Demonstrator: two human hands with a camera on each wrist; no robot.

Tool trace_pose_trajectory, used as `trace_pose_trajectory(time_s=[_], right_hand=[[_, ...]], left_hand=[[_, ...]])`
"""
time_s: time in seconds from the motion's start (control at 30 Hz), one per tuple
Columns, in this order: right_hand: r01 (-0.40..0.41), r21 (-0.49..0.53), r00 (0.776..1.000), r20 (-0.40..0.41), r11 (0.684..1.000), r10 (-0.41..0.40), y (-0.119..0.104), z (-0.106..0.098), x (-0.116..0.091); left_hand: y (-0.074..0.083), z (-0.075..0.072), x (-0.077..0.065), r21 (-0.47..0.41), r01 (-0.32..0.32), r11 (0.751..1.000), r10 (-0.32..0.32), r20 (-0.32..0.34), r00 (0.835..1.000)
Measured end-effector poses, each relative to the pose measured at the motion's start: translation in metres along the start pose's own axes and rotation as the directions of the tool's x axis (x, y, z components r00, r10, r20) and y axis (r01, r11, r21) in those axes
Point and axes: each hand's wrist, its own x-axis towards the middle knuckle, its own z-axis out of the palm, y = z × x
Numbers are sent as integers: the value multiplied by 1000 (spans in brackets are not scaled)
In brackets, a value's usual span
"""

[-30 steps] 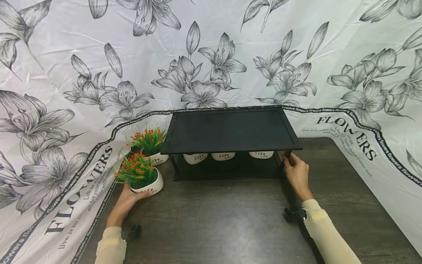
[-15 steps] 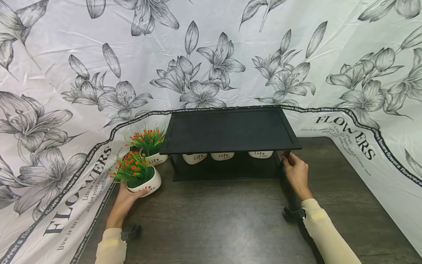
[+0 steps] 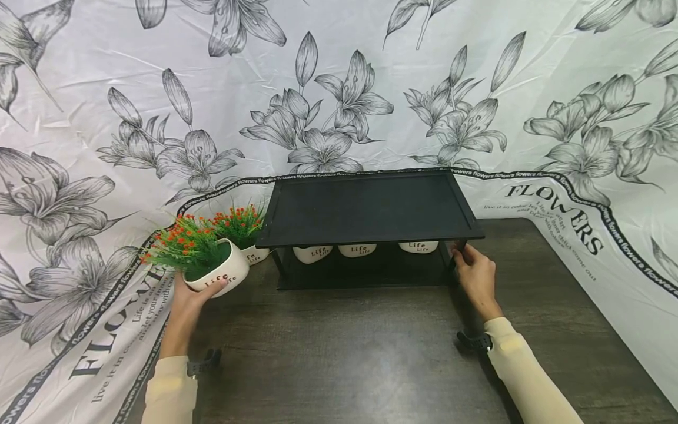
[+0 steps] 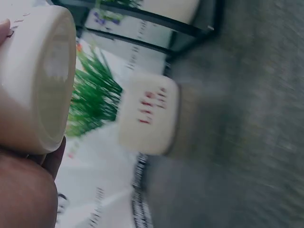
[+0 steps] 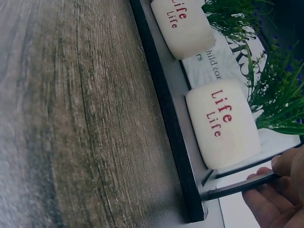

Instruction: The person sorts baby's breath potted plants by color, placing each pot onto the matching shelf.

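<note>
My left hand (image 3: 185, 309) grips a white "Life" flowerpot (image 3: 228, 270) of artificial greenery with orange-red flowers. The pot leans to the left above the table, and its base (image 4: 56, 80) faces the left wrist camera. My thumb lies across the pot's front; most of the other fingers are hidden behind it. Close behind stands a second such flowerpot (image 4: 147, 116), partly covered in the head view. At the other end, my right hand (image 3: 477, 277) holds the right front post (image 5: 242, 186) of a black two-tier shelf (image 3: 371, 206) between thumb and fingers.
On the shelf's lower tier stand three white flowerpots (image 5: 223, 124), one with purple flowers; the upper board hides their plants in the head view. Beneath everything is a dark wood-grain table (image 3: 339, 353). A flower-printed cloth (image 3: 339, 88) hangs behind and along the sides.
My left hand has lifted the orange-flowered pot and carried it left and upward, tilting it more. It now overlaps the pot behind. My right hand stays on the post.
</note>
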Motion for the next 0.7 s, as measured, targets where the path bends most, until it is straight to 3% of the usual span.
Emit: trace_pose_trajectory(time_s=[0.2,0.4,0.6,0.7], right_hand=[[0,1,1000,5,1000,0,2,-1,1],[9,2,1000,-11,1000,-9,2,0,2],[18,-2,1000,-15,1000,-18,2,0,2],[12,-1,1000,-8,1000,-12,2,0,1]], left_hand=[[36,6,5,-27,-104,994,103,-40,994],[70,15,10,-92,-173,981,176,20,984],[97,38,18,-201,-270,942,295,109,949],[109,51,21,-194,-295,935,324,140,936]])
